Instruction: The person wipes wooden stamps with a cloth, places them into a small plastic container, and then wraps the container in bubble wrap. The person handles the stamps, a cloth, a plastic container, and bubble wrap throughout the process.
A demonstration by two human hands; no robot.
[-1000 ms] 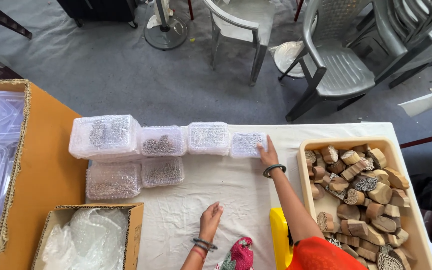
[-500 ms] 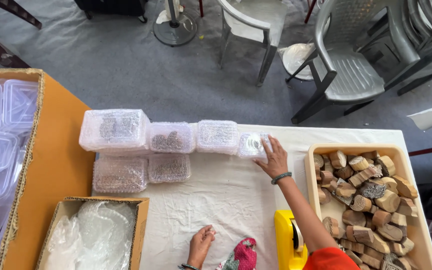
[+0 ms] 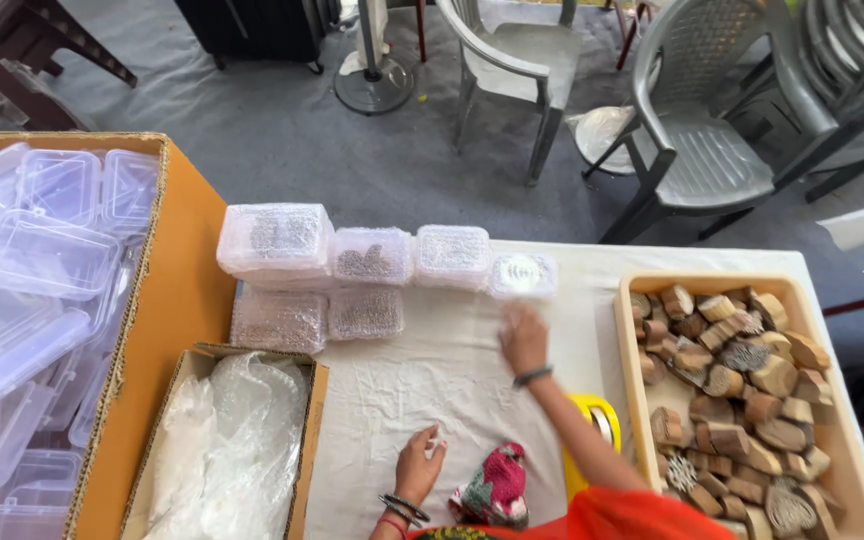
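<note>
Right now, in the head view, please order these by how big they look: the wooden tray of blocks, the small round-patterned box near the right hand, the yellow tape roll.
1. Wooden tray, clearly largest.
2. Yellow tape roll, partly hidden by the arm, so unsure.
3. Small box; looks about alike with the roll.

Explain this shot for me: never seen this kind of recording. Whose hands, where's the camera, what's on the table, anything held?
There is no machine here. A person wears one camera on the head, looking down at their own two bare hands. The right hand reaches forward over the white cloth-covered table, just short of the small clear bubble-wrapped packet at the end of a row of bubble-wrapped clear plastic boxes. The left hand rests flat on the cloth beside a red patterned fabric pouch. Neither hand holds anything. To the right sits a pale tray of carved wooden blocks, with a yellow tape dispenser beside it. On the left, one cardboard box holds bubble wrap and a bigger one holds empty clear plastic containers.
</note>
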